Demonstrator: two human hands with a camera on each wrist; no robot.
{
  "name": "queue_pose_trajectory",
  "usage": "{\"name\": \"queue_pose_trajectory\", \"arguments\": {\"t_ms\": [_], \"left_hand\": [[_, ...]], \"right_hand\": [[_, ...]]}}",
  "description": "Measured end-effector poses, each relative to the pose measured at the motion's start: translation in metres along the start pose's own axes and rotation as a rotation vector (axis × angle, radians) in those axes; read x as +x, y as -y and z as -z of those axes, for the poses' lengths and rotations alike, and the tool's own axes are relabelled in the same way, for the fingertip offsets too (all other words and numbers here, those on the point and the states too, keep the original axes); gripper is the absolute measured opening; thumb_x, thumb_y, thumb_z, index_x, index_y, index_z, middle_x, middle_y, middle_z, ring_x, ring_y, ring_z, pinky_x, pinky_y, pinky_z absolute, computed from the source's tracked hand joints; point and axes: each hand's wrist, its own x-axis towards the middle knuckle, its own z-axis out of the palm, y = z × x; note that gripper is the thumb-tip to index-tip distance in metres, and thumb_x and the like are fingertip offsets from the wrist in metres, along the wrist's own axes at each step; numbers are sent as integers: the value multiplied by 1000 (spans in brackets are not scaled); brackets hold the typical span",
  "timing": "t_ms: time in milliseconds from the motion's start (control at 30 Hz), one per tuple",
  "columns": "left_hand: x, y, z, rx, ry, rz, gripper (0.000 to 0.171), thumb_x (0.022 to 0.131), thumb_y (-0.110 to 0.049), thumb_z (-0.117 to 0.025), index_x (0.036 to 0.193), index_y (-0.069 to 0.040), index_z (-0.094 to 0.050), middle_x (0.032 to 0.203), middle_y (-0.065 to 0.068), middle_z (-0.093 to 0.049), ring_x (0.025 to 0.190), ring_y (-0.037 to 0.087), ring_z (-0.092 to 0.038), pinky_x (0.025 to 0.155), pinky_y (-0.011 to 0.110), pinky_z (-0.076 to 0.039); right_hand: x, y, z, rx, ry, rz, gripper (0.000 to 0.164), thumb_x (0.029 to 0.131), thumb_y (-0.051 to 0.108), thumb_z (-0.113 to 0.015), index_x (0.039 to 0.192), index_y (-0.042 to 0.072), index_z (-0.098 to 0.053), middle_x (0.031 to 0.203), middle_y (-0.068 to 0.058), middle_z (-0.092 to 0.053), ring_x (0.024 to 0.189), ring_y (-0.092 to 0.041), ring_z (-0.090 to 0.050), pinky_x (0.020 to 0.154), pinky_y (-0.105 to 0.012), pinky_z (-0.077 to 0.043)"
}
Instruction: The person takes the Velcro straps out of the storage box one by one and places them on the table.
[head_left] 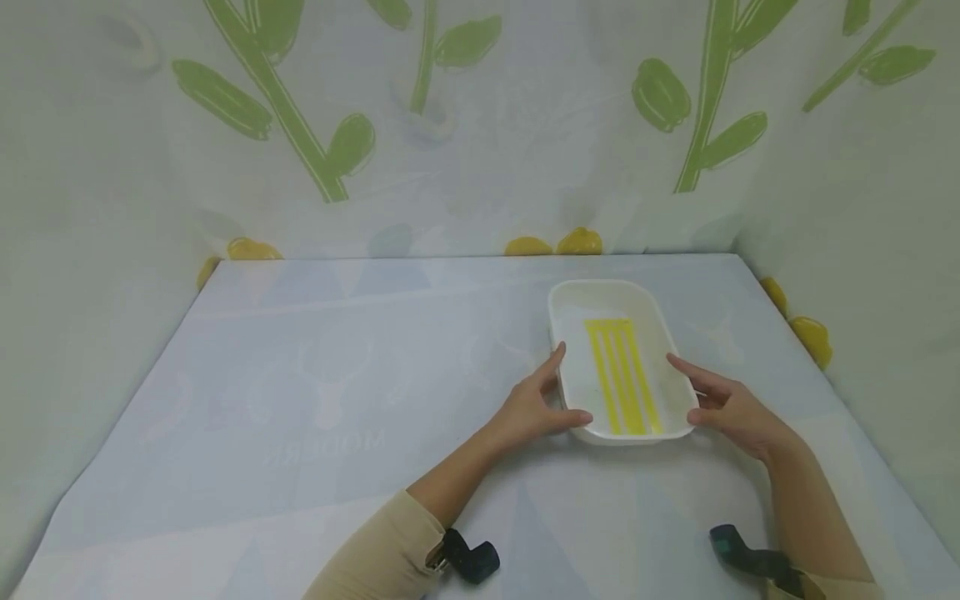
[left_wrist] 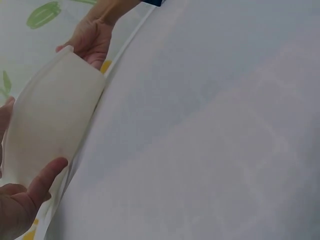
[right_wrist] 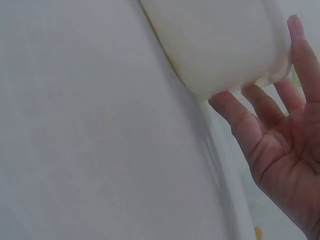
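A white plastic tray [head_left: 600,298] with rounded corners sits in the right half of the table, its open side up. Yellow stripes [head_left: 632,412] run lengthwise on its floor and join at the far end. My left hand [head_left: 528,408] grips the near left corner, thumb on the front and index finger along the left side. Opposite it, my right hand [head_left: 738,417] holds the right side with fingers spread and thumb at the near corner. In the right wrist view, the right hand's fingers [right_wrist: 267,110] touch the tray wall. Whether the tray's base touches the table is hidden.
A pale patterned cloth covers the table [head_left: 322,375]. Behind it rises a white curtain [head_left: 525,150] printed with green leaves and yellow shapes, which also hangs along both sides. Dark wrist-worn devices [head_left: 472,560] show at the sleeves.
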Motion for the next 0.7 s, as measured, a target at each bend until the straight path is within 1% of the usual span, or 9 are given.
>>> {"name": "queue_pose_trajectory", "arguments": {"t_ms": [133, 167, 333, 400, 500, 533, 600, 700], "left_hand": [[-2, 1, 3, -4, -2, -14, 101, 73, -26, -82, 151, -31, -19, 155, -9, -21, 137, 16, -34, 113, 38, -26], [-4, 1, 4, -5, -3, -16, 101, 73, -26, -82, 151, -30, -19, 156, -8, -20, 137, 17, -34, 112, 38, -26], [-12, 5, 10, -22, -9, -19, 100, 74, -25, -82, 152, -28, -18, 156, -7, -18, 138, 18, -33, 113, 39, -25], [-16, 6, 12, -24, -15, -15, 100, 74, -26, -81, 152, -28, -19, 156, -7, -18, 138, 18, -34, 113, 39, -25], [-19, 8, 15, -22, -27, -14, 99, 74, -28, -81, 152, -28, -20, 156, -6, -19, 138, 17, -35, 113, 40, -26], [-20, 8, 16, -21, -30, -15, 98, 74, -28, -81, 151, -28, -21, 156, -6, -19, 138, 17, -34, 113, 40, -26], [-21, 8, 17, -23, -31, -20, 98, 74, -27, -82, 152, -27, -21, 156, -5, -19, 138, 16, -34, 113, 39, -26], [-22, 8, 19, -21, -35, -21, 98, 74, -27, -82, 151, -26, -21, 156, -5, -20, 138, 16, -34, 113, 38, -26]], "right_hand": [[2, 5, -3, 48, 24, 28, 72, 86, 3, -66, 148, 20, -33, 139, 24, -38, 105, 1, -57, 81, -19, -52], [2, 5, -4, 62, 29, 31, 72, 85, 2, -66, 147, 20, -34, 138, 24, -39, 104, 0, -58, 81, -20, -52], [7, 3, -9, 108, 77, 54, 72, 85, 0, -66, 147, 21, -36, 139, 24, -40, 109, 0, -57, 83, -21, -51], [9, 1, -11, 114, 91, 46, 73, 85, 2, -68, 147, 21, -35, 139, 24, -40, 111, -2, -58, 84, -21, -51], [13, 1, -13, 116, 95, 11, 74, 84, 6, -70, 147, 19, -34, 136, 26, -41, 108, -5, -61, 85, -23, -51], [14, 2, -14, 111, 89, 0, 75, 84, 8, -71, 147, 19, -33, 136, 25, -41, 108, -5, -61, 85, -23, -51], [15, 5, -16, 97, 66, -29, 74, 84, 11, -71, 147, 18, -34, 145, 16, -39, 110, -2, -59, 86, -23, -51], [16, 10, -19, 101, 39, -51, 71, 84, 13, -71, 146, 17, -36, 145, 12, -39, 111, 2, -56, 86, -22, -51]]}}
